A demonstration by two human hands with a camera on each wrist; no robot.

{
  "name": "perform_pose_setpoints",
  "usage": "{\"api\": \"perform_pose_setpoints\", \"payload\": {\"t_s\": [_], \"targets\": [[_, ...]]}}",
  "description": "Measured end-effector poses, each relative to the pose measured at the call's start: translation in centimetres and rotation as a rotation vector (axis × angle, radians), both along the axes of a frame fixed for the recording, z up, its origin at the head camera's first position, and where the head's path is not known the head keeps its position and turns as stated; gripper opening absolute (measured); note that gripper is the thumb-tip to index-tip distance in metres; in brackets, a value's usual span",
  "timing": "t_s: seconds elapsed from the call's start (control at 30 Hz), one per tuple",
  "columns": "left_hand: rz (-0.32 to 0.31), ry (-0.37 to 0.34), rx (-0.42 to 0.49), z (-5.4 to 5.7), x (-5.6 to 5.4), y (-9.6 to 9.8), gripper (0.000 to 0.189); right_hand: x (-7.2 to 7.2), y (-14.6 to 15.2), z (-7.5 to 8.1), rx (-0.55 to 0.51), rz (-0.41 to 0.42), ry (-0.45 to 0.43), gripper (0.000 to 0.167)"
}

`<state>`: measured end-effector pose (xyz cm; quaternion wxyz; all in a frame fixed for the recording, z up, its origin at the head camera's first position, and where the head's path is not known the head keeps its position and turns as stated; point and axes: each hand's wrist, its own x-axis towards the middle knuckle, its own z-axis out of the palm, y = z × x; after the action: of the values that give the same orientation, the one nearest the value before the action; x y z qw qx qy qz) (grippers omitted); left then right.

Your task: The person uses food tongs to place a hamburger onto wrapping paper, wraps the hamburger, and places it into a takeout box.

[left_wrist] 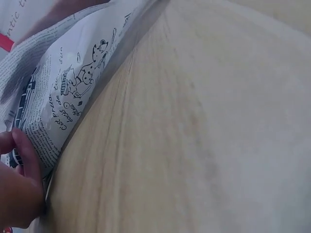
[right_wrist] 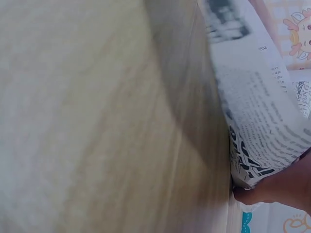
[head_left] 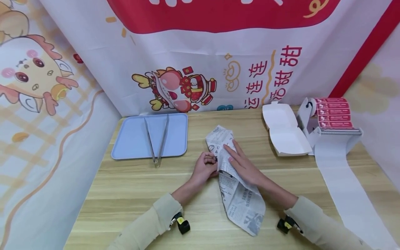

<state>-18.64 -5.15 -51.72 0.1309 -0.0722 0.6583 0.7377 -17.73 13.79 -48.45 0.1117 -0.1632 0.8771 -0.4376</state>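
A sheet of newspaper-print wrapping paper [head_left: 243, 205] lies folded into a long, narrow shape on the table, its wider end toward me. What is inside its folds is hidden. My left hand [head_left: 204, 167], fingers curled, pinches the paper's left edge around mid-length. In the left wrist view, the left thumb and fingers [left_wrist: 30, 158] are at the folded printed edge. My right hand [head_left: 245, 166] lies over the right side of the paper with its fingers fairly straight, pressing the fold. The right wrist view shows the paper [right_wrist: 257, 102] rising off the wood beside that hand.
On the left, a blue tray [head_left: 131, 139] carries metal tongs [head_left: 162, 139], whose joined end overhangs the near rim. An open white takeaway box [head_left: 285, 135] stands at the back right. Beside it, a label dispenser [head_left: 335, 130] holds red labels and trails a white backing strip [head_left: 347, 194].
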Motion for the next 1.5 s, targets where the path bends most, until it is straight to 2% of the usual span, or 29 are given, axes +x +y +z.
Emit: {"api": "perform_pose_setpoints", "payload": {"t_s": [0.17, 0.27, 0.4, 0.47, 0.53, 0.6, 0.67, 0.77, 0.83, 0.87, 0.93, 1.0, 1.13, 1.23, 1.3, 1.4, 1.5], "targets": [[-0.019, 0.022, -0.038, 0.2, -0.3, 0.0, 0.028, 0.0, -0.2, -0.4, 0.038, 0.021, 0.062, 0.054], [-0.059, -0.025, 0.029, 0.4, -0.3, -0.6, 0.021, 0.1, -0.2, -0.5, 0.061, 0.021, 0.105, 0.055], [-0.119, -0.091, 0.114, 0.7, -0.1, -1.5, 0.032, 0.2, -0.2, -0.6, 0.145, -0.001, 0.145, 0.056], [-0.149, -0.084, 0.095, 0.9, -0.1, -1.6, 0.031, 0.3, -0.3, -0.5, 0.197, -0.013, 0.155, 0.056], [-0.179, -0.047, 0.023, 0.9, 0.0, -1.7, 0.028, 0.4, -0.5, -0.2, 0.238, -0.020, 0.159, 0.056], [-0.198, 0.010, -0.078, 0.9, 0.0, -1.7, 0.031, 0.5, -0.7, 0.2, 0.260, -0.024, 0.156, 0.056], [-0.211, 0.113, -0.219, 0.8, 0.2, -1.7, 0.039, 0.6, -0.9, 0.3, 0.276, -0.025, 0.145, 0.056], [-0.220, 0.314, -0.467, 1.2, 0.6, -1.9, 0.049, 0.6, -1.1, 0.4, 0.283, -0.028, 0.115, 0.056], [-0.251, 0.474, -0.648, 1.8, 0.8, -1.9, 0.047, 0.6, -1.1, 0.4, 0.274, -0.035, 0.099, 0.056], [-0.269, 0.530, -0.711, 2.2, 0.9, -1.8, 0.044, 0.5, -1.1, 0.4, 0.261, -0.041, 0.090, 0.056], [-0.307, 0.621, -0.786, 2.8, 0.9, -1.7, 0.033, 0.4, -1.0, 0.5, 0.226, -0.048, 0.073, 0.057], [-0.325, 0.655, -0.808, 3.2, 0.7, -1.4, 0.021, 0.3, -0.8, 0.6, 0.187, -0.045, 0.055, 0.058], [-0.278, 0.646, -0.811, 2.9, 0.1, -0.5, 0.010, -0.3, -0.2, 0.7, 0.044, -0.043, -0.050, 0.065], [-0.239, 0.607, -0.794, 2.5, -0.3, 0.0, 0.014, -1.5, 0.2, 1.1, -0.115, -0.137, -0.202, 0.068], [-0.219, 0.549, -0.767, 2.5, -0.5, 0.0, 0.020, -3.1, 0.6, 1.4, -0.201, -0.213, -0.315, 0.070], [-0.189, 0.412, -0.723, 2.7, -0.9, -0.1, 0.044, -5.9, 1.0, 1.8, -0.207, -0.304, -0.447, 0.074], [-0.163, 0.302, -0.611, 2.7, -1.3, -0.1, 0.078, -8.2, 1.2, 1.8, -0.190, -0.299, -0.541, 0.073]]}}
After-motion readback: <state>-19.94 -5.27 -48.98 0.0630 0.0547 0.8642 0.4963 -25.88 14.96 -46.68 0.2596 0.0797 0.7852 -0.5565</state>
